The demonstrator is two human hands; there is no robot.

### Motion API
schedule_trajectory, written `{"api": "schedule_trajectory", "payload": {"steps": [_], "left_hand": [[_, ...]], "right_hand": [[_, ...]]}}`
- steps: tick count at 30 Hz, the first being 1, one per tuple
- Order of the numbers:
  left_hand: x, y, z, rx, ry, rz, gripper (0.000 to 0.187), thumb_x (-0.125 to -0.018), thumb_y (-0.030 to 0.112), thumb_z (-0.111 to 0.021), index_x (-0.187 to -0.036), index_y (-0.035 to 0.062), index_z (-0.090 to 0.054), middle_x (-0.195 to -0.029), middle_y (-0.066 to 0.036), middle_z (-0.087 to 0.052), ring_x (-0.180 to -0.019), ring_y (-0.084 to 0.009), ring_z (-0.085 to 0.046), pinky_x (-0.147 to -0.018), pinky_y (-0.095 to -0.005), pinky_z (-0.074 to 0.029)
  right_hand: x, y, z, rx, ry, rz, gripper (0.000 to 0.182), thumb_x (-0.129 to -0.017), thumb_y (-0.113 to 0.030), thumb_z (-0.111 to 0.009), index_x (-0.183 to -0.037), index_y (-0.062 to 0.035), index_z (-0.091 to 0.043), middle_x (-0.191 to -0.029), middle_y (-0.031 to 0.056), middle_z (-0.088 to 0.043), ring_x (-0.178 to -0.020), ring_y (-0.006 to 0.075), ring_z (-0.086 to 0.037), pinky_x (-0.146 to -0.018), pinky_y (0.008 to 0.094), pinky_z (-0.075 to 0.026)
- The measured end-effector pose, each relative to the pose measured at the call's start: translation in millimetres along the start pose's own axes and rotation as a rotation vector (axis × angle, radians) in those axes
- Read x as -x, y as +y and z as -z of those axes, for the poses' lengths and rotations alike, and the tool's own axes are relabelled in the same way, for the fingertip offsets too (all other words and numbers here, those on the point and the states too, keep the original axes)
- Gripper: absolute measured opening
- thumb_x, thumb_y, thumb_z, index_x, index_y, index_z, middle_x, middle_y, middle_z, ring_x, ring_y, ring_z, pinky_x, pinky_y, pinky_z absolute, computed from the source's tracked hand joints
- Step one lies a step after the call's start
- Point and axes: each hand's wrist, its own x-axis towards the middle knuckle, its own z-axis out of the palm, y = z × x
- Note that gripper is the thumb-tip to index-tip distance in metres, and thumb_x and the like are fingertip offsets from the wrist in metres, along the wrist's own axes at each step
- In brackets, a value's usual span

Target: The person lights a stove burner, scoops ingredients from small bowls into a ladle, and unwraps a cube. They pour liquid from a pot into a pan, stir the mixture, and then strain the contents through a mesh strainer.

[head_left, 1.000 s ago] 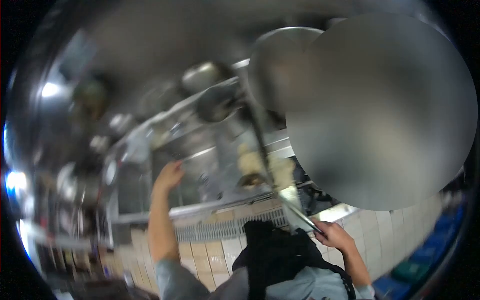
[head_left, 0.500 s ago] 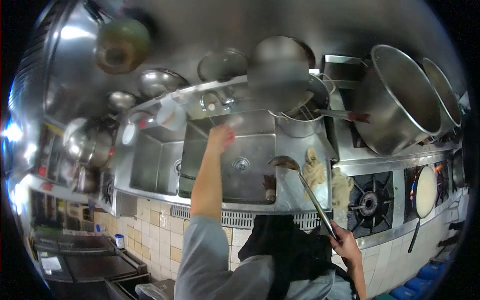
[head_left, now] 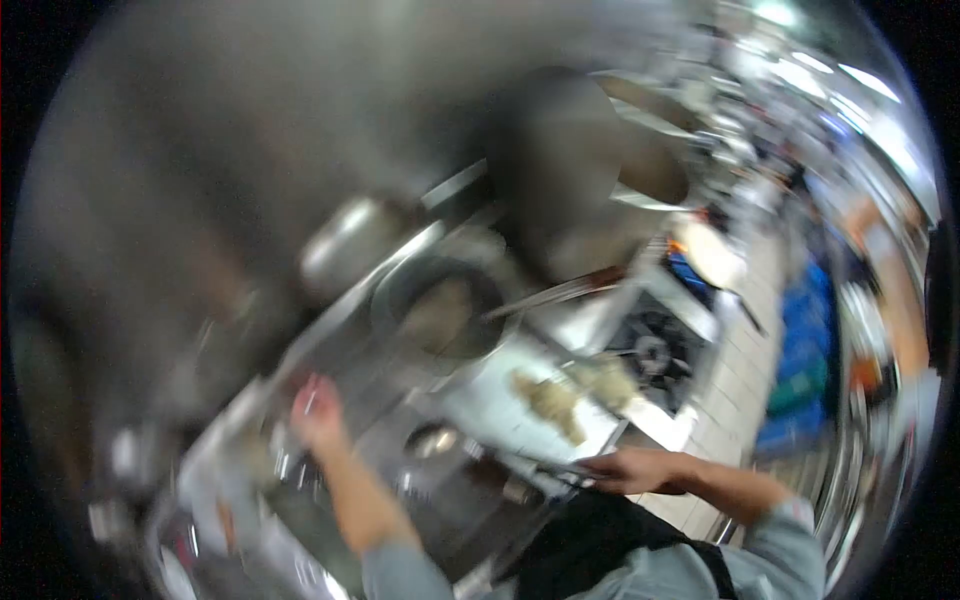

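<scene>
My right hand (head_left: 632,470) is closed around the handle of a metal ladle (head_left: 434,440). The ladle's bowl hangs over the sink (head_left: 400,500), to the left of that hand. On the left, my left hand (head_left: 318,415) reaches to the back edge of the sink, around where the faucet stands. Motion smears its fingers, so whether it touches anything is hidden. A crumpled, pale cloth (head_left: 550,402) lies on the metal counter between the sink and the stove.
Behind the cloth stands a pot (head_left: 440,310) with long handles resting across it. Right of the counter is a gas burner (head_left: 652,350). Beyond it a pan with pale contents (head_left: 712,252) sits over flame. Large stockpots (head_left: 650,165) stand farther back; blue containers (head_left: 800,340) line the floor.
My view has swung to the right and blurred. The ladle has moved from above the counter to above the sink, its handle now lying more level. My left arm still reaches to the sink's back.
</scene>
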Motion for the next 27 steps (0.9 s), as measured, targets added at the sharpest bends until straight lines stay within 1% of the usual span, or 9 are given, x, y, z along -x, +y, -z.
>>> {"api": "schedule_trajectory", "payload": {"steps": [3, 8, 12, 15, 18, 22, 24, 26, 27], "left_hand": [[16, 8, 9, -0.172, 0.128, 0.152, 0.048, -0.097, 0.031, -0.056, -0.134, 0.0018, -0.048, -0.139, -0.014, -0.054, -0.127, -0.0291, -0.054, -0.107, -0.0457, -0.047], [105, 16, -14, -0.487, 0.023, 0.314, 0.048, -0.094, 0.015, -0.066, -0.138, 0.002, -0.051, -0.12, -0.018, -0.059, -0.113, -0.0344, -0.057, -0.107, -0.0434, -0.047], [164, 4, -70, -1.159, 0.069, -0.018, 0.04, -0.097, 0.013, -0.062, -0.134, 0.001, -0.054, -0.116, -0.014, -0.064, -0.1, -0.0286, -0.061, -0.088, -0.0409, -0.053], [170, 14, -85, -1.991, -0.085, -0.193, 0.033, -0.1, 0.022, -0.057, -0.122, -0.0013, -0.065, -0.11, -0.017, -0.069, -0.091, -0.0258, -0.063, -0.081, -0.0377, -0.051], [165, 13, -91, -2.539, -0.224, 0.094, 0.036, -0.1, 0.028, -0.054, -0.119, 0.0004, -0.067, -0.115, -0.023, -0.067, -0.099, -0.0323, -0.064, -0.09, -0.0417, -0.05], [182, -2, -69, -2.509, -0.641, -0.385, 0.04, -0.097, 0.032, -0.054, -0.118, 0.0007, -0.068, -0.124, -0.03, -0.062, -0.119, -0.0467, -0.056, -0.106, -0.0485, -0.042], [180, -4, -66, -2.487, -0.7, -0.363, 0.04, -0.096, 0.033, -0.056, -0.12, 0.0032, -0.068, -0.125, -0.028, -0.063, -0.118, -0.0451, -0.057, -0.105, -0.0476, -0.043], [178, -5, -78, -2.586, -0.574, 0.25, 0.037, -0.097, 0.031, -0.056, -0.121, 0.0056, -0.068, -0.127, -0.024, -0.064, -0.121, -0.0425, -0.056, -0.105, -0.0472, -0.043], [176, -5, -77, -2.591, -0.517, 0.193, 0.034, -0.096, 0.026, -0.057, -0.122, 0.0062, -0.067, -0.126, -0.022, -0.065, -0.121, -0.0415, -0.057, -0.103, -0.0475, -0.044]], "right_hand": [[-33, -3, -2, -0.101, 0.016, 0.133, 0.05, -0.094, -0.019, -0.058, -0.139, 0.0006, -0.048, -0.106, 0.0241, -0.067, -0.093, 0.0326, -0.065, -0.084, 0.0454, -0.05], [-95, -5, -34, -0.337, 0.071, 0.283, 0.039, -0.091, -0.017, -0.057, -0.125, 0.0011, -0.056, -0.083, 0.0125, -0.065, -0.068, 0.0234, -0.062, -0.062, 0.0396, -0.051], [-115, -37, -40, -0.488, -0.167, 0.195, 0.04, -0.092, -0.017, -0.059, -0.128, 0.0009, -0.056, -0.078, 0.0077, -0.063, -0.061, 0.0189, -0.061, -0.057, 0.0359, -0.05], [-109, -81, -45, -0.758, -0.168, 0.073, 0.013, -0.085, -0.016, -0.06, -0.094, -0.0059, -0.059, -0.06, -0.0006, -0.051, -0.046, 0.0105, -0.051, -0.04, 0.0303, -0.039], [-113, -97, -55, -0.863, -0.187, 0.03, 0.009, -0.075, -0.011, -0.064, -0.077, -0.0034, -0.06, -0.054, 0.0012, -0.05, -0.045, 0.0135, -0.05, -0.043, 0.0316, -0.038], [-113, -103, -57, -0.867, -0.231, 0.111, 0.008, -0.084, -0.013, -0.061, -0.085, -0.0064, -0.058, -0.058, 0.0003, -0.051, -0.043, 0.0115, -0.049, -0.039, 0.0301, -0.038], [-110, -105, -55, -0.795, -0.141, 0.125, 0.008, -0.084, -0.012, -0.061, -0.084, -0.0055, -0.058, -0.061, 0.001, -0.053, -0.045, 0.0114, -0.051, -0.04, 0.0302, -0.038], [-115, -94, -58, -0.797, -0.124, 0.12, 0.009, -0.083, -0.012, -0.062, -0.086, -0.0047, -0.058, -0.062, 0.0012, -0.054, -0.045, 0.0115, -0.051, -0.04, 0.0302, -0.039], [-118, -89, -64, -0.799, -0.114, 0.125, 0.01, -0.083, -0.012, -0.062, -0.088, -0.0038, -0.058, -0.063, 0.0014, -0.054, -0.046, 0.0115, -0.052, -0.04, 0.0301, -0.039]]}}
